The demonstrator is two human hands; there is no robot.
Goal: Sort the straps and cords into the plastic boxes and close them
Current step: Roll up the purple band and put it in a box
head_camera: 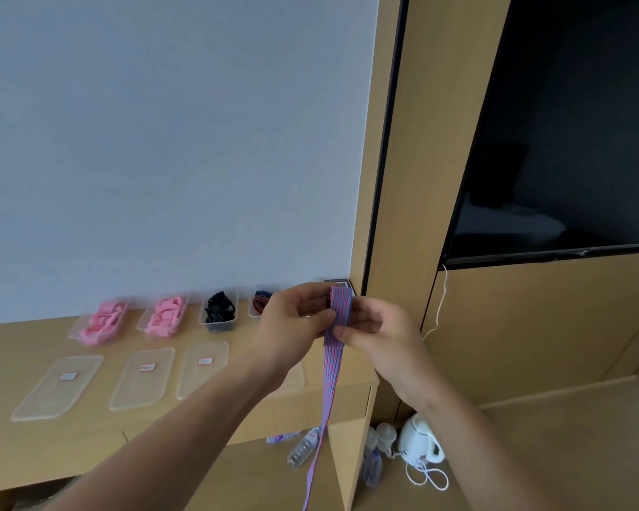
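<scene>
Your left hand [292, 319] and right hand [377, 337] both pinch the flat red-and-blue striped woven strap [338, 311], its folded top between your fingertips and its tail hanging below them, so keep each fold even and tight before boxing it.

Illumination is even, soft and moderately bright, with only faint shadows. Wide-angle distortion bends vertical lines at the right of the frame. Overall focus is slightly soft.
</scene>
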